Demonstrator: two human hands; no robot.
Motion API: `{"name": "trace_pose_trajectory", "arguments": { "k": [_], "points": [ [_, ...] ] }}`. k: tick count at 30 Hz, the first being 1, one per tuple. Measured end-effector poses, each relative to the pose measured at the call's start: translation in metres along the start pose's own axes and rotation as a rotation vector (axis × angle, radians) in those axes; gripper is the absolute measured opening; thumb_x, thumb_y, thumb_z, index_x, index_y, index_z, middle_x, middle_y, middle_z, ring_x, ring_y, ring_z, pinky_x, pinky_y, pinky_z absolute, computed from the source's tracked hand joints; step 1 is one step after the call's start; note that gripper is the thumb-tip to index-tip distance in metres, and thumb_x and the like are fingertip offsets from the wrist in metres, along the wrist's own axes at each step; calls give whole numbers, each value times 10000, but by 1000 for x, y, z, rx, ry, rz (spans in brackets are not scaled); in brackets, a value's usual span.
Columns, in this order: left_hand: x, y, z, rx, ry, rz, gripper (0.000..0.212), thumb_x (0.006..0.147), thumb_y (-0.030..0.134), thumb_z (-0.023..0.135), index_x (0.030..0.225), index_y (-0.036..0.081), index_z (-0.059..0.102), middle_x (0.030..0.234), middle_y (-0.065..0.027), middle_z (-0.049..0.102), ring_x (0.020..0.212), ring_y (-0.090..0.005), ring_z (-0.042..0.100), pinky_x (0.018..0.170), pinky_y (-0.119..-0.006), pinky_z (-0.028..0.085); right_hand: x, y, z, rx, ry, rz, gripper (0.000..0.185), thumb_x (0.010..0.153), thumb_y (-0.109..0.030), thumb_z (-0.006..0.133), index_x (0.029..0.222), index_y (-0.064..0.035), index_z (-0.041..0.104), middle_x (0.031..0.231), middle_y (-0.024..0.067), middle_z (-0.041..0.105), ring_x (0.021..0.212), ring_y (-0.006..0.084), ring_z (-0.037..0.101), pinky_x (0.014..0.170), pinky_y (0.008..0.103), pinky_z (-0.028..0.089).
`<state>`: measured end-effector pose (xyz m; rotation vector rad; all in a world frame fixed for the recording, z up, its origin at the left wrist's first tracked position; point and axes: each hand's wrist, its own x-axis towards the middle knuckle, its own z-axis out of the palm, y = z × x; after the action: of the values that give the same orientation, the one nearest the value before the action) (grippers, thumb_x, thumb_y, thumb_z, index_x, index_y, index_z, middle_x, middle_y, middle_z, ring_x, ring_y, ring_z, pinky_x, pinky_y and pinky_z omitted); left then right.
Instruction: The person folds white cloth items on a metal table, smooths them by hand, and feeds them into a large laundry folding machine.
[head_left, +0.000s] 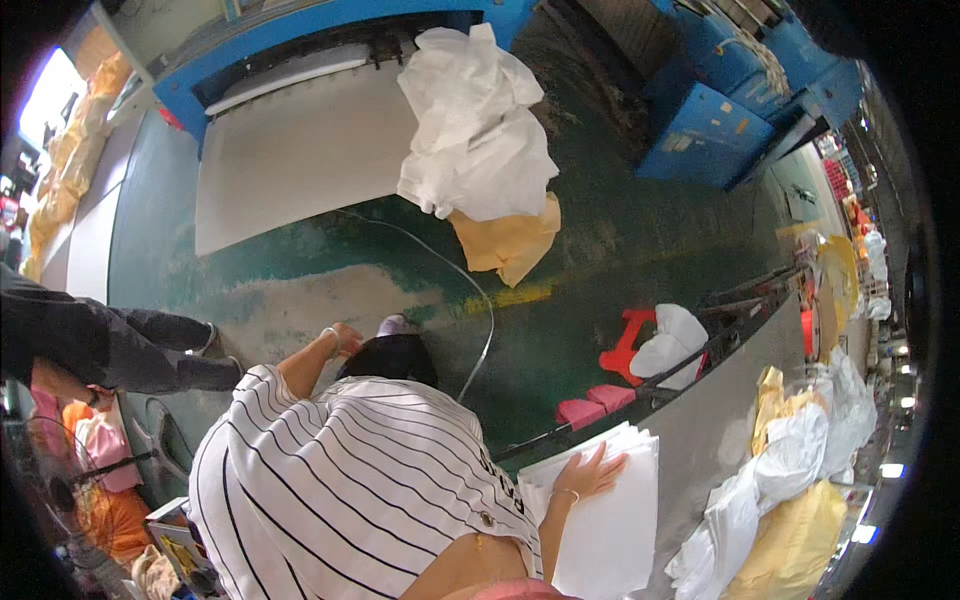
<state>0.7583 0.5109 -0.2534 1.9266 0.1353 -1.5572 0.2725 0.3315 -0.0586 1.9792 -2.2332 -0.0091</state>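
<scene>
My right hand (591, 474) lies flat, fingers spread, on a stack of white sheets (611, 536). The stack rests along the near side of a grey tabletop (720, 420). Low at my left side hangs my left hand (345, 341), with nothing seen in it and its fingers loosely apart. Below it shows my dark trouser leg (390, 360). Ahead, a crumpled heap of white sheeting (476, 127) stands above the floor with a yellow piece (514, 236) under it.
A blue machine (315, 45) with a pale flat panel (307, 150) stands ahead; a blue cabinet (705, 139) is right of it. Another person's legs (165, 345) are at left. A red stool (626, 349) and a pale strap (472, 281) are on the floor. White and yellow bags (787, 540) lie right.
</scene>
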Motion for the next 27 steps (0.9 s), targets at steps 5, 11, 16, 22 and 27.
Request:
{"name": "trace_pose_trajectory", "arguments": {
  "k": [5, 11, 16, 22, 27],
  "points": [
    [54, 48, -59, 35, -98, 100, 212, 771, 263, 548, 767, 59, 604, 667, -82, 592, 546, -194, 556, 407, -314, 416, 1, -15, -8, -29, -23, 18, 517, 687, -196, 598, 1180, -187, 444, 1375, 127, 147, 1262, 284, 151, 967, 506, 159],
    [80, 208, -181, -756, 89, 118, 147, 771, 247, 542, 806, 110, 580, 726, -61, 593, 650, -163, 560, 553, -284, 448, -7, -32, 26, -219, 12, 285, 515, 667, -176, 612, 1156, -142, 455, 1375, 147, 132, 1274, 292, 113, 949, 492, 203],
    [158, 324, -331, -1078, 212, 467, 323, 805, 284, 491, 1091, 137, 514, 1049, -75, 553, 902, -180, 535, 729, -307, 447, -42, -152, 51, -324, 5, 275, 424, 709, -213, 572, 1106, -87, 489, 1223, 143, 343, 1111, 234, 338, 863, 397, 308],
    [236, 423, -421, -1143, 202, 575, 514, 783, 411, 522, 1186, 120, 389, 1112, -88, 509, 927, -202, 509, 787, -332, 426, -84, -305, 69, 776, -1086, -225, 385, 766, -218, 532, 1103, -37, 482, 1036, 117, 493, 915, 186, 470, 744, 305, 383],
    [282, 491, -462, -1356, 243, 446, 457, 779, 367, 548, 1111, 79, 422, 1058, -105, 521, 910, -214, 518, 801, -340, 422, -84, -330, 62, 1013, -1324, 229, 368, 809, -214, 503, 1102, 5, 472, 921, 111, 594, 813, 163, 567, 665, 244, 441]
  ]
}}
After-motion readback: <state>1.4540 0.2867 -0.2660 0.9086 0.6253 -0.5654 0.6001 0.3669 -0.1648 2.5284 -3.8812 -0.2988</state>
